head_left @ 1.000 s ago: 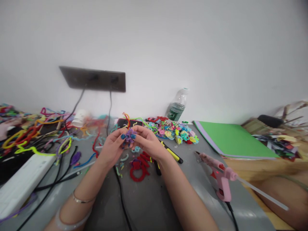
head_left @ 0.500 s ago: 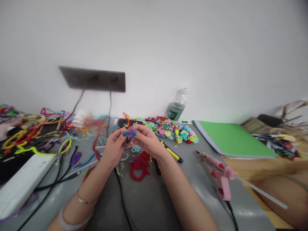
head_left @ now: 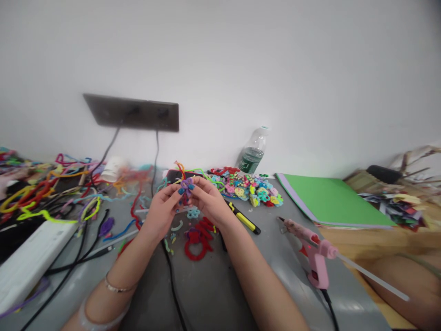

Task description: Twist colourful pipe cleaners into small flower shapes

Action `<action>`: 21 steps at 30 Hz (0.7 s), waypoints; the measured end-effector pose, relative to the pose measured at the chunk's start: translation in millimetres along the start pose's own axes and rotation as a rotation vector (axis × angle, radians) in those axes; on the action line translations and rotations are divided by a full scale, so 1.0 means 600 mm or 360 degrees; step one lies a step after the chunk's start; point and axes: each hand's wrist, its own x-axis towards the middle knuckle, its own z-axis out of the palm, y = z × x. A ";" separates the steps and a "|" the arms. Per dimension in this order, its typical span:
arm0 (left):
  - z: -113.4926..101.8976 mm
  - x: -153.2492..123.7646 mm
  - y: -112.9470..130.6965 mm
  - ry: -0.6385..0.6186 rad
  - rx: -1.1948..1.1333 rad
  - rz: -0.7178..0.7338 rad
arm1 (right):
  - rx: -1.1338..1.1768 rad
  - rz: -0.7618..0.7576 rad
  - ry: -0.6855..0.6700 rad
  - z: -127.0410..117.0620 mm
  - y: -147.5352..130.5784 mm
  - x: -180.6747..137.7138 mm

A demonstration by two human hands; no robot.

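Between my fingertips is a small purple pipe-cleaner flower (head_left: pixel 187 185), raised above the grey table. My left hand (head_left: pixel 167 204) pinches it from the left and my right hand (head_left: pixel 208 197) from the right, thumbs close together. Its lower part is partly hidden by my fingers. Below my hands lies a red pipe-cleaner piece (head_left: pixel 196 250) with a ring and coils. A light blue pipe-cleaner flower (head_left: pixel 193 212) rests just under my fingers. Beside my right wrist is a yellow and black utility knife (head_left: pixel 245 219).
A pink glue gun (head_left: pixel 317 255) with a long glue stick stands at right. Green foam sheets (head_left: pixel 330 200), a water bottle (head_left: pixel 254 151) and a pile of small colourful flowers (head_left: pixel 263 191) lie behind. Tangled pipe cleaners (head_left: pixel 37 193), cables and a white power strip (head_left: pixel 37 257) occupy the left.
The purple flower has tilted and turned slightly between my fingers, and my thumbs have shifted a little. Both hands still grip it. The whole view has moved slightly.
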 end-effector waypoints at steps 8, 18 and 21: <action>-0.001 0.003 -0.004 0.0082 0.0052 0.0059 | -0.0095 0.0009 0.0025 -0.012 0.000 0.003; -0.009 0.006 -0.010 0.0049 0.0253 0.0133 | -0.0223 -0.0080 0.0045 -0.022 0.000 0.006; -0.007 0.004 -0.005 0.0035 0.0283 0.0129 | -0.0206 -0.0056 0.0015 -0.024 -0.002 0.005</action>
